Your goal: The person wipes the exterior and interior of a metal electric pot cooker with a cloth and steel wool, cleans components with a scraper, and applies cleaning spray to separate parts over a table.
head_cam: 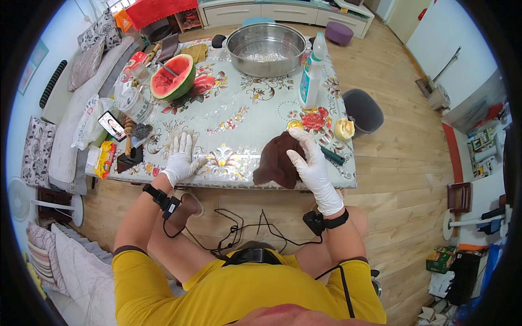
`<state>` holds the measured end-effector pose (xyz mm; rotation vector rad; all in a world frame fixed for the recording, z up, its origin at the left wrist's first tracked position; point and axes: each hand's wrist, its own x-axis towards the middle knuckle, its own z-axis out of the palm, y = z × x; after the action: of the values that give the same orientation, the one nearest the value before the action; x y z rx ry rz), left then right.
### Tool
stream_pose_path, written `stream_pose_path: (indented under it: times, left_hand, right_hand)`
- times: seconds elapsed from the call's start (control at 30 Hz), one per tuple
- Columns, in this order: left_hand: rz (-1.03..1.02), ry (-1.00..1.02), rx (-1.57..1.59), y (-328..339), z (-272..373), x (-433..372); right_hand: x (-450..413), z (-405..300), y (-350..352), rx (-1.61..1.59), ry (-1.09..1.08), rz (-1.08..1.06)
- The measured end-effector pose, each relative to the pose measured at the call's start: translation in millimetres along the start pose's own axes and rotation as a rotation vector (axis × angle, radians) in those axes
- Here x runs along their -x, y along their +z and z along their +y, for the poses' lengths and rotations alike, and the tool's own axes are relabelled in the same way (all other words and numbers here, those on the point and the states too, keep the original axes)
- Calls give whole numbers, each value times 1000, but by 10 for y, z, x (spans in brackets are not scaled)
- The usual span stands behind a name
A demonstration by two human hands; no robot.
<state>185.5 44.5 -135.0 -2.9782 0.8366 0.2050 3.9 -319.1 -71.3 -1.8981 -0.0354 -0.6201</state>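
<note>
My left hand, in a white disposable glove, lies palm down on the floral tablecloth near its front edge. It holds nothing, and its fingers are slightly apart. A dark brown cloth lies crumpled at the front right of the table. Over its right side curls my right hand, also gloved, with cloth between thumb and fingers. Just right of that hand is a dark green object, partly hidden. Beyond it sits a pale yellow piece of food, perhaps partly eaten fruit.
A steel pot stands at the back, with a white spray bottle nearer me. Left are a cut watermelon holding a spoon, a plastic tub, a phone and wipes. A grey bin stands right; cables hang below.
</note>
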Motion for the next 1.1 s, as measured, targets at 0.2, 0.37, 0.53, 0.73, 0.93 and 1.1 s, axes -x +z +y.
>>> stream_pose_path:
  times: [0.2,0.37,0.53,0.73,0.93,1.1]
  left_hand:
    - [-7,92,126,-159,66,-404]
    - [-1,66,158,-281,380,-1039]
    - [-11,51,172,-413,593,-1585]
    - [111,28,168,-339,499,-2233]
    - [122,-50,152,-323,386,-2940]
    - [114,-169,76,-320,205,-3571]
  right_hand:
    - [-499,-216,36,-72,256,-171]
    - [-1319,85,321,-97,334,-184]
    - [-2115,504,559,228,177,-145]
    - [-2595,855,815,764,43,-139]
    - [-2798,1052,896,1013,101,-79]
    - [-2874,1185,826,989,15,-51]
